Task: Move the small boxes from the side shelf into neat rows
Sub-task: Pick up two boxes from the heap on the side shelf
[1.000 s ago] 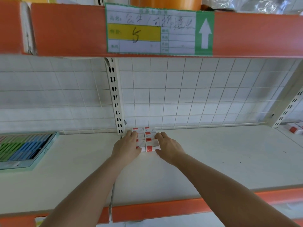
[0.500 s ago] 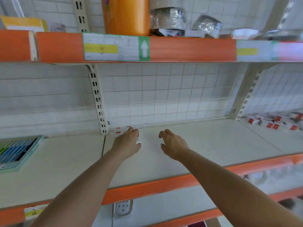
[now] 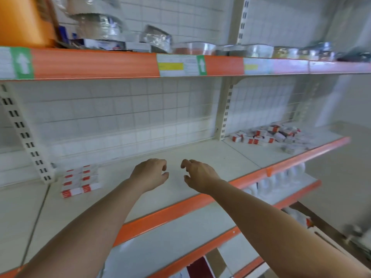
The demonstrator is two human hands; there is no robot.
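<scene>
Now that you have let go of the stacked rows, your left hand (image 3: pixel 149 174) and right hand (image 3: pixel 197 175) hover over the bare middle of the shelf (image 3: pixel 200 155), each grip loosely curled and holding nothing. A second ago both hands were pressed against those neat rows of small boxes (image 3: pixel 80 180); they now sit apart by the left upright, so that batch looks done. The loose pile of small boxes (image 3: pixel 267 136) waits on the side shelf (image 3: pixel 261 157) to your right. Foil-wrapped goods (image 3: pixel 154 38) line the shelf above.
</scene>
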